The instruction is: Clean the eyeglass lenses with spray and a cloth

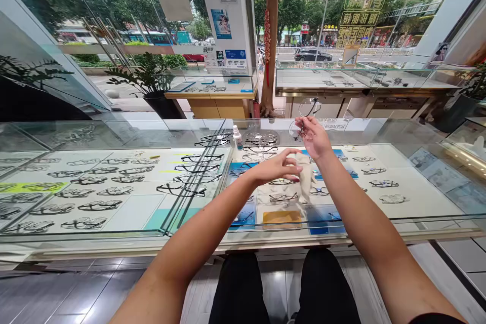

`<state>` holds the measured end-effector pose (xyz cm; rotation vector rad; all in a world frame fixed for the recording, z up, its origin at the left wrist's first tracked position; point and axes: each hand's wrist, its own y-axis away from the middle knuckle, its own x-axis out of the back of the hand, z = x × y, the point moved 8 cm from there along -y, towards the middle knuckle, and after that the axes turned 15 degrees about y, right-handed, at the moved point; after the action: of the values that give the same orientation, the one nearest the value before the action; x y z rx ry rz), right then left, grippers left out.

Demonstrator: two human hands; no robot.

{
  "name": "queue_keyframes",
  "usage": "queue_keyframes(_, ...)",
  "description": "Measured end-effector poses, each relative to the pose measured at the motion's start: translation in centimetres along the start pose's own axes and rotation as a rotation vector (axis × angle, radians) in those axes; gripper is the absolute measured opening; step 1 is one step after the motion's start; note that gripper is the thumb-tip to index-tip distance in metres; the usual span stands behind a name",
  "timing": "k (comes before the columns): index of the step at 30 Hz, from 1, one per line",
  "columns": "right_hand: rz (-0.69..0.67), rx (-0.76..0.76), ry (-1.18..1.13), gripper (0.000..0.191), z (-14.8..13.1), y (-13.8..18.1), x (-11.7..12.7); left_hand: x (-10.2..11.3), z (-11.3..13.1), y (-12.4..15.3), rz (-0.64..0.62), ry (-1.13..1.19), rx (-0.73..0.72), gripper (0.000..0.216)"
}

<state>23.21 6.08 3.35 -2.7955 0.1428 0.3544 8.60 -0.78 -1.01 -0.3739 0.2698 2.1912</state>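
Note:
My right hand (316, 136) is raised above the glass counter, its fingers closed on a pair of thin-framed eyeglasses (310, 107) held up with the lenses on edge. Lower and to the left, my left hand (281, 166) grips a pale cream cloth (305, 179), which hangs down over the glass. A small white spray bottle (237, 137) stands on the countertop left of the hands. Beneath the glass, under my hands, lie several eyeglass frames (283, 198) and an orange-yellow card (281, 218).
The glass display counter (125, 235) stretches across in front of me, with rows of eyeglasses (99, 205) inside on the left and more frames (384, 183) on the right. Farther back stand other display cases (224, 88), a potted plant (157, 81) and a tree trunk (271, 35) by the windows.

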Motion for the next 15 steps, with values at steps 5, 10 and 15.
queue_keyframes(5,-0.006,0.024,0.037,0.044,-0.3,0.2,-0.3,-0.3,0.9,0.1,-0.108,-0.201,-0.043,0.062)
queue_keyframes(10,-0.034,0.055,0.101,0.043,-0.4,0.2,-0.6,3.8,5.8,0.8,0.356,-0.490,-0.492,0.023)
queue_keyframes(15,-0.088,0.118,0.251,0.042,-0.7,0.4,-1.4,4.2,9.4,4.2,0.637,-0.811,-0.898,0.025)
